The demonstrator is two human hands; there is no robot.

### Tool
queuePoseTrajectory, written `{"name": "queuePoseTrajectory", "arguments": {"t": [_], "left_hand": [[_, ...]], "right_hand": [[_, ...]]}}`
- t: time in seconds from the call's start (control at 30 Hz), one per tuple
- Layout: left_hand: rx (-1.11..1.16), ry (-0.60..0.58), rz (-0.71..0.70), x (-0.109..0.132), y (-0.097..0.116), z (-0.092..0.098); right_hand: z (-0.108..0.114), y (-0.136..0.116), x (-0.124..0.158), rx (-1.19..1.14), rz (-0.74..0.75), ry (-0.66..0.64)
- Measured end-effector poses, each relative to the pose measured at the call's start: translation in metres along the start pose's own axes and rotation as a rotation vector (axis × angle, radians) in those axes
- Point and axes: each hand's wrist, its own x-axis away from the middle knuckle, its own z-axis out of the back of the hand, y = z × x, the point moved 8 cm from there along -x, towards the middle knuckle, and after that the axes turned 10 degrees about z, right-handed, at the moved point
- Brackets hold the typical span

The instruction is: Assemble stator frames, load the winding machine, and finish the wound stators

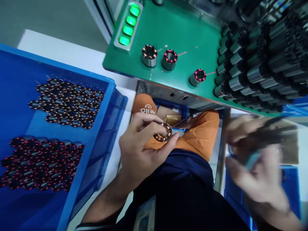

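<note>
Over my lap, my left hand (146, 144) grips a motor stator (164, 132) with copper-coloured windings, its ring end facing up. A thin wire trails from it to the right. My right hand (260, 166) is out to the right, smeared by motion, with its fingers around a dark tool (267, 133) that has a teal part; the blur hides its exact kind. On the green work surface (178, 29) stand one copper-wound stator (149, 55) and two red-wound ones, a nearer one (169, 59) and one farther right (198, 77), with loose wire ends.
Stacked metal stator cores (250, 67) fill the right of the green surface. A panel of lit green buttons (128, 25) sits at its left corner. The blue bin (93, 141) at left holds copper-wound and red-wound stators in separate groups. Another blue bin (290, 183) is at lower right.
</note>
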Motion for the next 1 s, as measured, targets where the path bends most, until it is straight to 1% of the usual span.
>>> {"name": "queuePoseTrajectory", "arguments": {"t": [0.07, 0.13, 0.17, 0.23, 0.37, 0.47, 0.63, 0.8, 0.9, 0.93, 1.0], "left_hand": [[-0.007, -0.027, -0.001, 0.0, 0.006, -0.011], [-0.02, -0.068, -0.009, 0.001, 0.011, -0.025], [-0.026, -0.089, -0.011, 0.001, 0.012, -0.033], [-0.031, -0.12, -0.021, 0.001, 0.015, -0.047], [-0.055, -0.201, -0.065, 0.001, 0.021, -0.072], [-0.054, -0.235, -0.091, -0.001, 0.024, -0.084], [-0.07, -0.247, -0.108, -0.002, 0.025, -0.091], [-0.105, -0.227, -0.082, 0.001, 0.023, -0.09], [-0.089, -0.217, -0.05, 0.001, 0.014, -0.09], [-0.072, -0.215, -0.021, 0.001, 0.008, -0.09], [0.006, -0.238, 0.081, 0.0, -0.01, -0.093]], "right_hand": [[-0.026, 0.01, 0.033, -0.15, -0.012, -0.092], [-0.051, 0.028, 0.06, -0.248, -0.081, -0.162], [-0.059, 0.038, 0.069, -0.281, -0.115, -0.161], [-0.064, 0.053, 0.08, -0.343, -0.15, -0.124], [-0.055, 0.071, 0.085, -0.403, -0.196, -0.093], [-0.045, 0.078, 0.084, -0.399, -0.194, -0.085], [-0.039, 0.084, 0.086, -0.337, -0.199, -0.062], [-0.041, 0.084, 0.083, -0.33, -0.166, -0.03], [-0.043, 0.09, 0.078, -0.339, -0.16, -0.027], [-0.043, 0.096, 0.076, -0.325, -0.178, -0.024], [-0.041, 0.109, 0.074, -0.255, -0.223, -0.014]]}}
